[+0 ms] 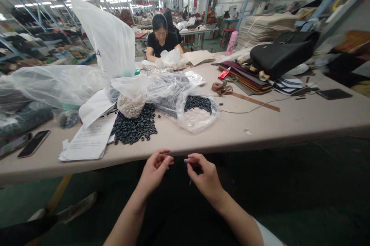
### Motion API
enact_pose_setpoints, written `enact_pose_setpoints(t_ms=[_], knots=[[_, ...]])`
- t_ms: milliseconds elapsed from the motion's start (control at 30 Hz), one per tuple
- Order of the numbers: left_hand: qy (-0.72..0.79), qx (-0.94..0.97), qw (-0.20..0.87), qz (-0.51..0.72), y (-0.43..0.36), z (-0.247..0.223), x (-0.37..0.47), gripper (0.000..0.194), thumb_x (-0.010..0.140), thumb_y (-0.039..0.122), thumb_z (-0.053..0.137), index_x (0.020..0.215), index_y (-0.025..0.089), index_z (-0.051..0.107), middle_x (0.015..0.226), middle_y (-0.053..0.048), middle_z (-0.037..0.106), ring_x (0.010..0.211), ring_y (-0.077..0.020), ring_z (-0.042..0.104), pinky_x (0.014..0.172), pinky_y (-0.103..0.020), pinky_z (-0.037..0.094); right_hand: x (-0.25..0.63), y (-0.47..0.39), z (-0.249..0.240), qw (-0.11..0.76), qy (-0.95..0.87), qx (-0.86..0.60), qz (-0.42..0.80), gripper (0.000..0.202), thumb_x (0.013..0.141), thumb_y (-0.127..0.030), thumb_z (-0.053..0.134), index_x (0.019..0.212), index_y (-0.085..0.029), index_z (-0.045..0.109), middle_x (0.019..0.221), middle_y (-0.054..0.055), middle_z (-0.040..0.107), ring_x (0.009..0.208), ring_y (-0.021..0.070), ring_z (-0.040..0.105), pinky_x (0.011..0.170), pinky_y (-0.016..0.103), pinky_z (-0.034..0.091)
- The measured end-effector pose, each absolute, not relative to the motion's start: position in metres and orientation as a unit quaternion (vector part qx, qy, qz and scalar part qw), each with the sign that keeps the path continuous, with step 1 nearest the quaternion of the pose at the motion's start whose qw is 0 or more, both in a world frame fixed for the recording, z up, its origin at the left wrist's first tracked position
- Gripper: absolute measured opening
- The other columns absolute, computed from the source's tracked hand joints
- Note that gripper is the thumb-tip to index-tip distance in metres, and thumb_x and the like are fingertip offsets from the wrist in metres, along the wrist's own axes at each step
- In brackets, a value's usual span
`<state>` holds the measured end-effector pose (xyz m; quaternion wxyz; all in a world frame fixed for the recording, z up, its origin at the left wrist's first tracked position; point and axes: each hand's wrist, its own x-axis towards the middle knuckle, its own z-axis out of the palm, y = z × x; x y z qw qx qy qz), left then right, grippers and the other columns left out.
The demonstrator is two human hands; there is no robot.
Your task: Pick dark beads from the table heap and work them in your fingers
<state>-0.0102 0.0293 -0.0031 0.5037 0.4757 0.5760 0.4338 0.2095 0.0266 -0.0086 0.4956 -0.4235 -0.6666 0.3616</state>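
Just in front of the table's near edge, my two hands face each other with a small gap between them. My right hand is closed in a pinch, with a tiny dark piece showing at its fingertips; its exact kind is too small to tell. The thumb and fingers of my left hand are curled together, and whatever they may hold is not visible. Beyond my left hand lies a loose heap of small dark loop-like pieces. An opened clear plastic bag holds more dark pieces and pale ones.
On the beige table are printed papers, a phone, a bag of pale rings, a tape roll, stacked leather sheets and a black handbag. A person sits opposite.
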Motion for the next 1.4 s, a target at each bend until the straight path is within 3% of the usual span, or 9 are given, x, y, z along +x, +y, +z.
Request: enact_pose_setpoints(t_ms=[67,200,433,733,933,1167,1400], knots=[[0.542,0.453,0.558,0.435,0.013,0.003,0.013,0.042,0.086,0.050,0.073,0.111,0.018,0.066,0.096,-0.009,0.075,0.089,-0.0225,0.074,0.075,-0.031,0.061,0.202,0.021,-0.005,0.500,-0.705,-0.400,0.306,0.024,0.095,-0.013,0.062,0.117,-0.024,0.062,0.102,0.006,0.076,0.092,0.0234,0.076,0.086,0.037,0.064],[0.563,0.412,0.535,0.476,-0.002,0.008,0.029,0.036,0.079,0.049,0.080,0.088,0.016,0.071,0.087,-0.007,0.074,0.083,-0.0203,0.071,0.070,-0.028,0.063,0.193,0.013,-0.006,0.499,-0.757,-0.359,0.222,0.022,0.099,-0.009,0.057,0.114,-0.024,0.062,0.099,0.008,0.073,0.090,0.0247,0.073,0.082,0.038,0.063],[0.551,0.365,0.563,0.496,-0.012,0.008,0.025,0.038,0.072,0.046,0.088,0.087,0.014,0.074,0.083,-0.006,0.074,0.079,-0.0175,0.070,0.074,-0.027,0.063,0.187,0.010,-0.002,0.488,-0.774,-0.348,0.204,0.022,0.098,-0.007,0.056,0.115,-0.021,0.060,0.099,0.010,0.072,0.089,0.0264,0.070,0.080,0.041,0.062],[0.533,0.306,0.593,0.520,-0.017,0.007,0.022,0.037,0.072,0.044,0.088,0.079,0.014,0.068,0.076,-0.002,0.066,0.074,-0.0129,0.065,0.073,-0.023,0.059,0.182,0.016,0.002,0.473,-0.795,-0.314,0.213,0.015,0.101,-0.010,0.052,0.102,-0.022,0.061,0.089,0.006,0.068,0.081,0.0236,0.066,0.074,0.037,0.057],[0.535,0.335,0.621,0.464,-0.014,0.005,0.022,0.034,0.075,0.044,0.083,0.079,0.015,0.066,0.074,-0.002,0.066,0.068,-0.0136,0.064,0.066,-0.024,0.056,0.184,0.013,-0.005,0.462,-0.787,-0.340,0.228,0.013,0.093,-0.009,0.052,0.094,-0.022,0.055,0.082,0.003,0.060,0.070,0.0202,0.061,0.064,0.031,0.051],[0.552,0.395,0.609,0.411,-0.005,0.005,0.019,0.014,0.066,0.022,0.076,0.067,0.013,0.066,0.061,-0.001,0.064,0.059,-0.0107,0.058,0.060,-0.019,0.046,0.185,0.009,-0.012,0.451,-0.788,-0.345,0.238,0.019,0.088,-0.007,0.050,0.094,-0.024,0.045,0.079,0.001,0.055,0.066,0.0193,0.057,0.061,0.029,0.048],[0.509,0.301,0.694,0.410,-0.007,0.010,0.015,0.021,0.067,0.027,0.082,0.068,0.014,0.065,0.071,-0.003,0.068,0.069,-0.0138,0.066,0.066,-0.022,0.054,0.190,0.015,-0.004,0.422,-0.813,-0.311,0.252,0.031,0.078,0.000,0.053,0.093,-0.025,0.042,0.079,-0.002,0.055,0.066,0.0182,0.055,0.061,0.027,0.046]])
